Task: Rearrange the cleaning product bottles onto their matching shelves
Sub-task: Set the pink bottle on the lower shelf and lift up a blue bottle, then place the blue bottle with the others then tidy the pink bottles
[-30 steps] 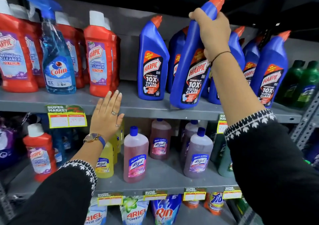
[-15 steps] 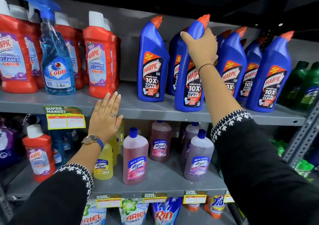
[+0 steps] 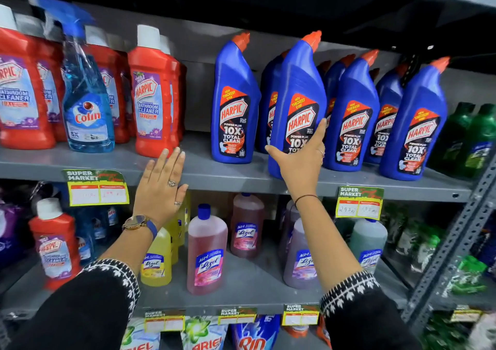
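A blue Harpic bottle [image 3: 298, 86] with an orange cap stands at the front of the upper shelf [image 3: 228, 172], in a row of the same blue bottles [image 3: 351, 113]. My right hand [image 3: 300, 161] lies spread against its lower front, thumb at the left edge, index finger up the right side. My left hand [image 3: 161, 188] is flat and open against the shelf's front edge, holding nothing. A blue Colin spray bottle [image 3: 86, 108] stands among red Harpic bathroom cleaners [image 3: 153, 94] at the left. One red Harpic bottle [image 3: 53, 242] stands on the lower shelf.
Lizol bottles in pink [image 3: 206, 250], yellow [image 3: 157, 263] and purple [image 3: 300, 258] fill the lower shelf. Green bottles [image 3: 472, 134] stand at the far right. A perforated metal upright [image 3: 456, 237] runs down the right side. Detergent packs [image 3: 255, 339] sit on the bottom shelf.
The blue Harpic bottle came down from a tilt and now stands on the shelf. My right hand left its neck and slid down to its lower front. My left hand stayed put.
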The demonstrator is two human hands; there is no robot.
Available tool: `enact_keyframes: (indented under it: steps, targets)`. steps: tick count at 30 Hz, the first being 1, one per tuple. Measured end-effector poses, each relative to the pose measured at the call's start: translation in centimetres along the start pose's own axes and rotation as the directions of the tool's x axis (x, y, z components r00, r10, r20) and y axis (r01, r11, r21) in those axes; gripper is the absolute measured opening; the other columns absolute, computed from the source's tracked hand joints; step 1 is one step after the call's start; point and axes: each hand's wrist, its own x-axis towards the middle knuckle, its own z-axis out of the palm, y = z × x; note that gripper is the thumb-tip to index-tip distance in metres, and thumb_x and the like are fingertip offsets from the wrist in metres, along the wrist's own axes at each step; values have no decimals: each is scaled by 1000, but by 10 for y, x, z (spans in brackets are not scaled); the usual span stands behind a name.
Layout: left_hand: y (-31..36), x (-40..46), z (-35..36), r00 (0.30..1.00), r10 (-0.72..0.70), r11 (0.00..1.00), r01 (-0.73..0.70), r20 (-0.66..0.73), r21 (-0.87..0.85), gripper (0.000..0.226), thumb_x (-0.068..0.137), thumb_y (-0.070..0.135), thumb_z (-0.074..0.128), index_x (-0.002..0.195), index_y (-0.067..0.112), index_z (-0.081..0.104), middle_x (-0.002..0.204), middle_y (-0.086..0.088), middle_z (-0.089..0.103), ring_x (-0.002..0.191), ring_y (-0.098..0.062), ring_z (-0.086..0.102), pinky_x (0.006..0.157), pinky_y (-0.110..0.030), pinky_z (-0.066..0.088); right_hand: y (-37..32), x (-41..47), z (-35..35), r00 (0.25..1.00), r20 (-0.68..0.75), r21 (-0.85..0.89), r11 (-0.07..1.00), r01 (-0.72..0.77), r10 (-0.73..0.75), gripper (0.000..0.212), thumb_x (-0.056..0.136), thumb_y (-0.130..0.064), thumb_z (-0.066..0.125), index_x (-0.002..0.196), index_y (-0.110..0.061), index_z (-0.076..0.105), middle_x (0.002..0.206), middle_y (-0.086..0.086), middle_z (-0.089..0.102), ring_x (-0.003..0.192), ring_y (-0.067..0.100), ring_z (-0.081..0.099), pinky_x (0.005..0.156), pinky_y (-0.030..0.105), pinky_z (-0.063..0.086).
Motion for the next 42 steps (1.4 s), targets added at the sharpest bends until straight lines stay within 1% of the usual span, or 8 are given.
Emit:
enact_keyframes:
  steps: [4,10,18,26,31,35,39,42]
  targets:
    - [1,0,-2,1000,0,1000,0,12,-4,60,89,27,35,143,2,28,145,-20,38,136,-33,23,115,-36,2,-3,12,8,999,-23,-30,999,-45,45,129,55,-43,88,148,-29,0,138,24,36,121,37,43,96,50,41]
    - [0,0,0,1000,0,1000,0,3,3,61,89,28,36,143,3,26,144,-20,39,135,-33,24,115,-35,3,-3,30,25,994,-39,-90,991,-103,99,131,54,-42,89,149,-26,0,141,25,32,123,40,40,97,60,41]
    - [0,0,1,1000,2,1000,-2,-9,9,60,89,28,36,143,2,27,143,-21,40,135,-34,25,115,-35,3,5,34,34,994,-73,-107,990,-93,85,133,53,-43,89,149,-26,-1,143,23,29,125,41,38,98,62,40]
    - [0,-1,-1,1000,10,1000,-10,-5,3,60,90,27,36,143,2,28,144,-21,38,136,-34,24,115,-36,2,4,35,36,993,-41,-134,984,-117,113,134,55,-41,89,149,-28,-6,150,24,21,133,41,34,107,68,25]
    - [1,0,-2,1000,6,1000,-6,12,3,59,91,28,35,144,2,27,147,-19,35,137,-32,23,115,-36,4,4,37,35,991,0,-120,983,-136,137,130,62,-34,87,149,-27,-8,156,23,12,142,37,21,108,70,17]
    - [1,0,-2,1000,5,1000,-5,6,0,60,91,28,35,144,3,26,147,-19,35,137,-32,22,115,-36,3,9,28,31,998,0,-160,985,-60,60,119,70,-31,82,150,-21,-5,158,18,8,145,34,14,113,63,15]
    - [1,0,1,1000,1,1000,-1,-6,3,60,90,28,36,144,3,27,146,-19,36,137,-33,22,115,-36,2,24,-7,26,970,-152,-264,953,148,-192,87,88,-44,58,150,-18,3,161,9,5,148,27,5,117,55,6]
    - [0,-1,3,1000,5,1000,-5,-18,12,62,88,27,37,144,3,27,146,-19,36,137,-32,21,115,-35,1,52,-66,30,953,-181,-146,965,216,-241,75,93,-43,49,150,-21,5,161,1,3,148,19,0,118,44,-3]
